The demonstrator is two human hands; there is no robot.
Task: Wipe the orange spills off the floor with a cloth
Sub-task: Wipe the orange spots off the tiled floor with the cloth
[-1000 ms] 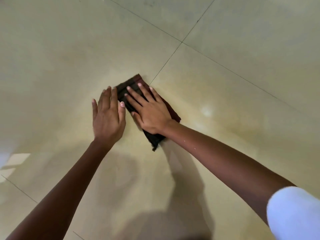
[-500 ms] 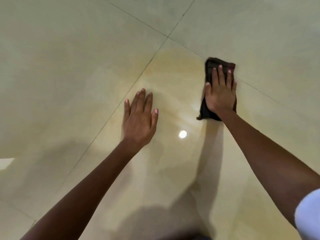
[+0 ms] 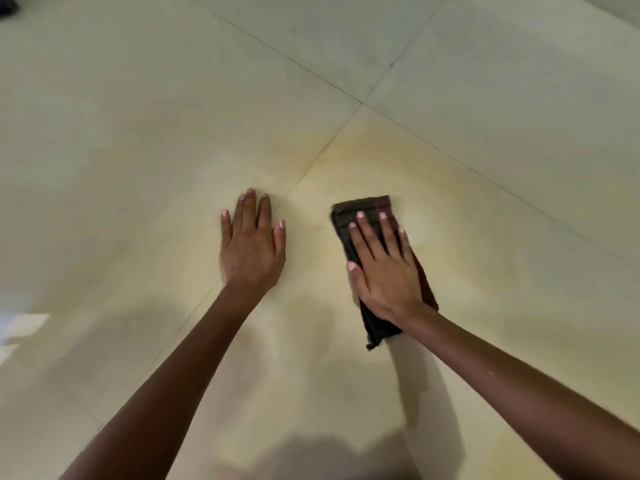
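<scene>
Nearest you, your left hand [image 3: 252, 247] is bracing flat on the floor [image 3: 121, 133], its fingers [image 3: 247, 211] lying straight and close together, holding nothing. Risk: that palm is bearing on glossy, possibly damp tile and may be slipping under your weight.

Just beside it but apart, your right hand [image 3: 384, 275] is pressing the folded cloth [image 3: 358, 206] onto the floor, fingers [image 3: 367, 233] lying straight and slightly spread on top. Risk: the cloth may be loaded already, so you may be smearing the orange film [image 3: 367, 157] instead of lifting it. That film is lying beyond the cloth and along a tile joint [image 3: 311, 164], where colour may be lodging.

Count:
- two hands
- one cloth
- one broad faint orange patch
- two joints crossing farther off
- one dark thing [image 3: 7, 3] at the far corner, cut off and unidentifiable
</scene>
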